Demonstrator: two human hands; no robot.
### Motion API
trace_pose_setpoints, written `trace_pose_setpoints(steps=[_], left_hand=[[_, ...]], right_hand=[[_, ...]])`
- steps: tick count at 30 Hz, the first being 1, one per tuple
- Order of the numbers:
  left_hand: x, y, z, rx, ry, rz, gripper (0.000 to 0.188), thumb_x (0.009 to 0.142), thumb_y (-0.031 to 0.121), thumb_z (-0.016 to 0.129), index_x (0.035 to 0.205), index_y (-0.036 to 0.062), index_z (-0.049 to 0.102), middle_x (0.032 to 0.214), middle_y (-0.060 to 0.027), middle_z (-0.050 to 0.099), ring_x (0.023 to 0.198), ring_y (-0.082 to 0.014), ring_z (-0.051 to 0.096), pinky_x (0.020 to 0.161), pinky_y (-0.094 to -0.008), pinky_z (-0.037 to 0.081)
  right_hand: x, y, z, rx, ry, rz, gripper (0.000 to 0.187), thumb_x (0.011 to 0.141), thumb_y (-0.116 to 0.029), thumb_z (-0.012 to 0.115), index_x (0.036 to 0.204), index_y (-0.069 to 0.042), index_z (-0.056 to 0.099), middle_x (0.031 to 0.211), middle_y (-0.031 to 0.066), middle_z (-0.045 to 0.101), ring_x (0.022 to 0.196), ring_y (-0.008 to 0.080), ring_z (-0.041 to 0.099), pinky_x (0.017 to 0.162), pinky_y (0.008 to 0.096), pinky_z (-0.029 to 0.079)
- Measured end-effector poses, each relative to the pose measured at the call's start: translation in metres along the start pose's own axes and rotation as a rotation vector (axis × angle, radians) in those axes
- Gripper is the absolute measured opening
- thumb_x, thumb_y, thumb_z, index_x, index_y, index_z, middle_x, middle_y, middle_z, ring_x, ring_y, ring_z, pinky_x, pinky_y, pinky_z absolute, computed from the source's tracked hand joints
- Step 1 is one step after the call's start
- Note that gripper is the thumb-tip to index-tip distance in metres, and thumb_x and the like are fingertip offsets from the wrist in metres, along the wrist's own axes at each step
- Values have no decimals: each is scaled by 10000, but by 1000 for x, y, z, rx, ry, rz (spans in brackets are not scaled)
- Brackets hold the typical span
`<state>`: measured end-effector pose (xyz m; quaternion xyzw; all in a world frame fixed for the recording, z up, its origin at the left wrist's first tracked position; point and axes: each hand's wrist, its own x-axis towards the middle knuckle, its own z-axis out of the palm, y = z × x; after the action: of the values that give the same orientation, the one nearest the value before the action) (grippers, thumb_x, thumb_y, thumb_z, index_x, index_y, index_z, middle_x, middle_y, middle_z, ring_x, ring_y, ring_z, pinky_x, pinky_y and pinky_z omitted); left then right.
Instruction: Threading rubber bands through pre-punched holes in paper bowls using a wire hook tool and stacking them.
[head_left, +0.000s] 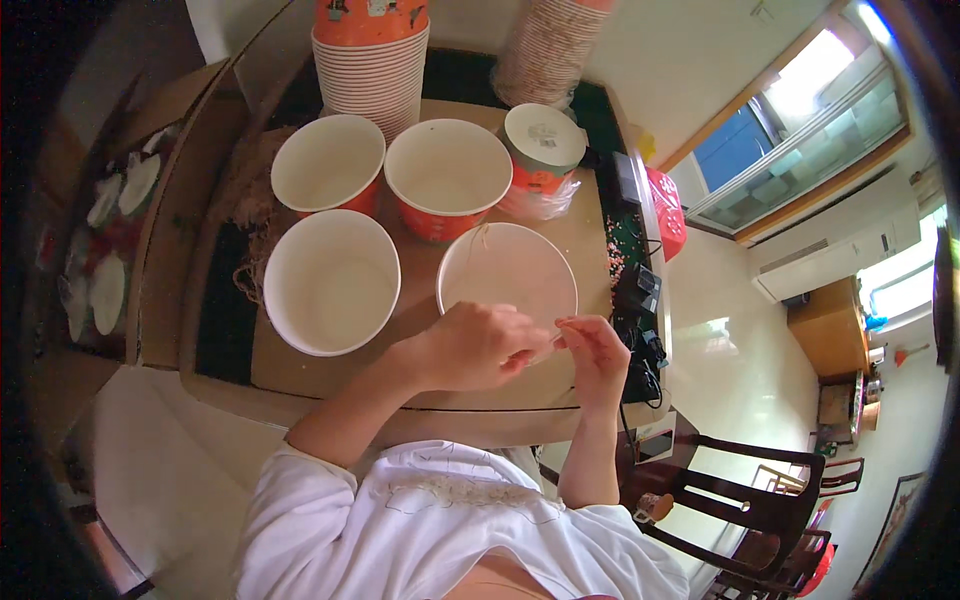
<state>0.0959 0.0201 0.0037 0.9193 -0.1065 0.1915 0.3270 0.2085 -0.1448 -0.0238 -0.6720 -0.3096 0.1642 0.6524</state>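
My left hand [478,345] is closed over the near rim of a white-lined paper bucket [508,268], its fingers curled. Just right of it my right hand [597,355] is pinched, thumb against fingertips. The two hands nearly meet; what lies between their fingers is too small to make out. A thin tan strand [484,234] hangs at that bucket's far rim. Another open bucket [332,283] stands to its left. Behind are two more open buckets with orange-red outsides, one at the left [328,165] and one in the middle [448,170].
An upside-down bucket [545,135] with clear plastic stands at the back right. Tall bucket stacks [370,80] rise behind. Brown string [255,200] lies tangled at the left, near an open carton [165,240]. Black adapters and cables [640,300] line the right edge, near a dark chair [745,490].
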Motion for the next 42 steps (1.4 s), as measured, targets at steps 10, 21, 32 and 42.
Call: trace_pose_setpoints(steps=[10, 21, 32, 42], left_hand=[[4, -3, -6, 260, -91, 80, 61, 744, 170, 629, 758, 145, 682, 748, -12, 570, 728, -200, 586, 591, -348, 523], [9, -1, 18, 380, 148, 151, 88, 765, 161, 645, 803, 93, 604, 807, -21, 537, 703, -185, 577, 547, -326, 524], [2, -12, 18, -565, 54, -463, 151, 862, 148, 611, 853, -2, 613, 813, -80, 596, 684, -166, 582, 607, -306, 473], [15, -23, 14, -1047, -98, -771, 164, 884, 151, 619, 891, -5, 670, 658, 14, 574, 558, -38, 479, 490, -205, 377]], right_hand=[[7, -5, -5, -212, -100, -23, 62, 853, 31, 583, 898, 21, 626, 899, 65, 654, 769, 102, 614, 704, 233, 511], [8, -8, 0, -219, -75, -93, 65, 805, 71, 602, 862, 44, 618, 918, 93, 604, 795, 130, 602, 699, 226, 487], [-14, 10, 27, -141, 140, -274, 88, 770, 53, 662, 838, 6, 632, 913, 104, 641, 804, 160, 592, 716, 261, 475], [-20, 23, 43, -284, 299, -483, 177, 800, 77, 635, 960, 12, 668, 950, 126, 638, 881, 210, 605, 761, 280, 496]])
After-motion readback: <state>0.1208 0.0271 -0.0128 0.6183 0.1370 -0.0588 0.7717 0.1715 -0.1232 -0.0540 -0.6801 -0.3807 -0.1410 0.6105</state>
